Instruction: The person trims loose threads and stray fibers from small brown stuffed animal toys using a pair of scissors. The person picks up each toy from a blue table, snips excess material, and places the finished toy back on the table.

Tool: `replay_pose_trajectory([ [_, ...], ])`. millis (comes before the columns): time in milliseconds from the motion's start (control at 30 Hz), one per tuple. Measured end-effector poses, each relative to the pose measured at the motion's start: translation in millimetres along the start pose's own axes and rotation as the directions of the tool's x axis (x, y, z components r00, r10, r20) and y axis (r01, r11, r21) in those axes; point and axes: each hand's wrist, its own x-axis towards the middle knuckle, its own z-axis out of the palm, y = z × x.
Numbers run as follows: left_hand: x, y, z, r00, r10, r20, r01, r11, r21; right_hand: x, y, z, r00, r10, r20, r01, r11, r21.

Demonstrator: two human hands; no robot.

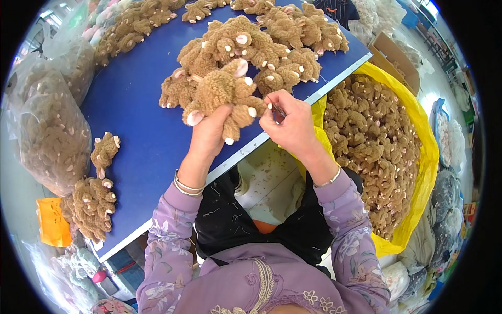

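A fluffy brown plush toy [217, 93] with white-tipped limbs and pink-lined ears is held up over the table's near edge. My left hand [210, 125] is closed around its lower part. Just right of it, my right hand [291, 119] grips a small dark metal tool [278, 111], whose exact kind is mostly hidden by the fingers. Those fingertips sit at the end of one of the toy's white-tipped limbs. Behind the held toy, a heap of similar plush toys [230, 39] lies on the blue table [141, 125].
A yellow sack [430, 172] full of brown plush pieces stands right of the table. Clear plastic bags [49, 120] bulge at the left, near a small toy pile [94, 206] and an orange sheet [54, 222]. A cardboard box [395, 60] stands behind the sack.
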Motion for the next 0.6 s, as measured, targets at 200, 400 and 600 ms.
replay_pose_trajectory([
  [200,3.0,0.8,-21.9,0.992,-0.121,-0.033,0.120,0.993,-0.016,1.5,-11.5,-15.5,0.933,0.276,0.230,-0.343,0.876,0.340],
  [400,-1.1,-7.0,-6.5,0.997,0.028,-0.072,-0.017,0.989,0.148,9.6,-0.1,-13.9,0.939,0.305,0.157,-0.342,0.802,0.489],
  [600,0.2,-3.6,-6.8,0.996,0.075,-0.057,-0.069,0.993,0.099,2.1,-16.7,-14.7,0.973,0.094,0.211,-0.150,0.951,0.269],
])
